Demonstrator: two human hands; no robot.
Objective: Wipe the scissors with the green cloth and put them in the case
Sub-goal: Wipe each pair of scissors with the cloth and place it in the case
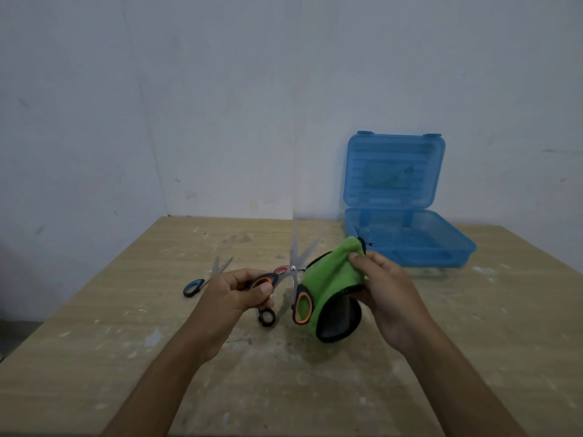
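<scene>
My left hand (239, 291) grips one orange-and-black handle of the orange scissors (293, 272), fingers curled round it w/ thumb on top. Blades are spread wide, pointing to 12 and 1 o'clock above the table (126, 357); the other handle loop hangs down toward 6. My right hand (381, 291) pinches the green cloth (328, 279), thumb pressed on its top edge, fingers curled behind. Cloth has black trim and touches the lower handle loop, draped just at its 3 o'clock side; green shows thru the loop.

Blue case (407, 241) sits open at 1 o'clock from my hands, near the back-right of the table, lid up vs the wall (220, 105). Can't tell what's inside the tray. Blue-handled scissors (205, 279) lie flat at 9 o'clock of my left hand, blades toward 1. A third pair w/ black loop (267, 316) lies under my left hand, mostly hidden.
</scene>
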